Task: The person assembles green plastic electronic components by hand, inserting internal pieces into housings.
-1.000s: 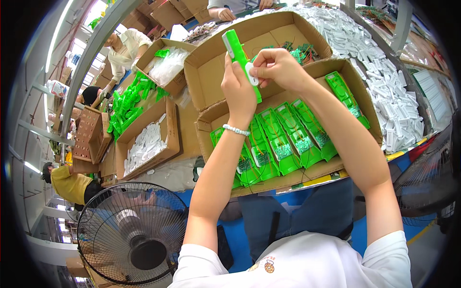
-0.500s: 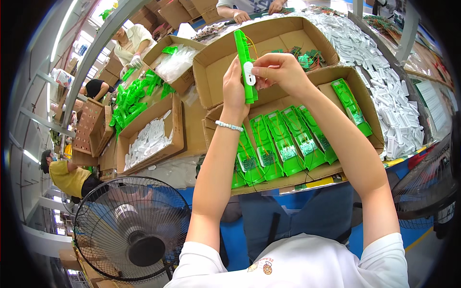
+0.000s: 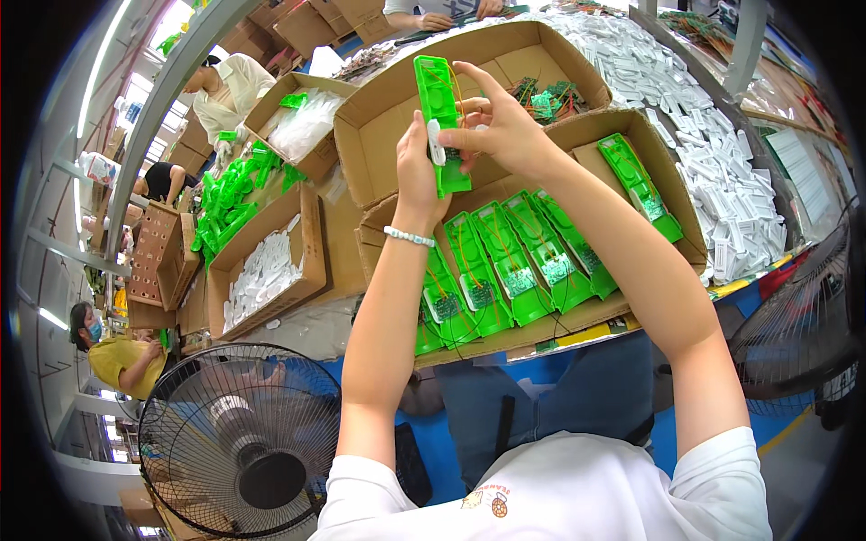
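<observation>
My left hand (image 3: 417, 171) is wrapped round a long green plastic housing (image 3: 434, 79), held upright above the cardboard trays. A small white plastic cover (image 3: 437, 144) sits against the housing's side. With its thumb pressed beside that cover, my right hand (image 3: 505, 135) grips the housing's right edge; its index finger is raised. A thin orange wire and part of a green circuit board show inside the housing, partly hidden by my fingers. Below, a cardboard tray (image 3: 577, 171) holds several green housings (image 3: 512, 261) fitted with circuit boards and wires.
Behind stands another cardboard tray (image 3: 379, 122) with wired circuit boards (image 3: 550, 99). White covers are heaped at right (image 3: 722, 171) and fill a box (image 3: 262, 279) at left. Loose green housings (image 3: 225, 207) lie beyond it. Fans (image 3: 262, 460) flank me; co-workers (image 3: 230, 95) are across the table.
The green housing has turned so that its open inside shows more. My right thumb has shifted on the white cover, and my index finger has lifted. The whole view has shifted slightly.
</observation>
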### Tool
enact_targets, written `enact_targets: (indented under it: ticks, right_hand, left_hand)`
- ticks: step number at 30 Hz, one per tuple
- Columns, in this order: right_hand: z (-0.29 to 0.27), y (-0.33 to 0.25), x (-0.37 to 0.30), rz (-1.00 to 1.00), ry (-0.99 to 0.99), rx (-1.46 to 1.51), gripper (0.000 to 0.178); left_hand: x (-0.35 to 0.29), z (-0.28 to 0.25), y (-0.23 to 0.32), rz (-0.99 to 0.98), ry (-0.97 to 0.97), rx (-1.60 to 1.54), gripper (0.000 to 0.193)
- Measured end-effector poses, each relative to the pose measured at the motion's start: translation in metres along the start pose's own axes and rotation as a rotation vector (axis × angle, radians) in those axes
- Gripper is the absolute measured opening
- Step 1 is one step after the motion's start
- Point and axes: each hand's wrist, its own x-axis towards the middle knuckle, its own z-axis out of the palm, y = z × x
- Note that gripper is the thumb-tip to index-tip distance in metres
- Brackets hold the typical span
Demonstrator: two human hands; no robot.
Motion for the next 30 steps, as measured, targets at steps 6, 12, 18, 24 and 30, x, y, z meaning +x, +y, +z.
enact_targets:
  ticks: [6,12,18,24,30]
  right_hand:
    - [0.004,0.001,0.001,-0.034,0.067,-0.13,0.083]
    - [0.007,0.003,-0.005,-0.049,0.028,-0.342,0.07]
    - [-0.003,0.009,0.0,-0.072,0.035,-0.363,0.075]
    - [0.014,-0.002,-0.007,-0.052,0.104,-0.465,0.061]
    - [-0.001,-0.003,-0.004,0.028,0.013,-0.18,0.053]
  left_hand:
    - [0.005,-0.004,0.004,-0.068,-0.015,-0.142,0.048]
    - [0.004,-0.015,0.003,-0.068,-0.136,-0.333,0.052]
    - [0.002,0.006,0.003,0.022,-0.04,-0.17,0.049]
    - [-0.002,-0.003,0.008,0.145,0.025,0.024,0.04]
    - [0.001,-0.002,0.008,0.153,0.014,-0.012,0.039]
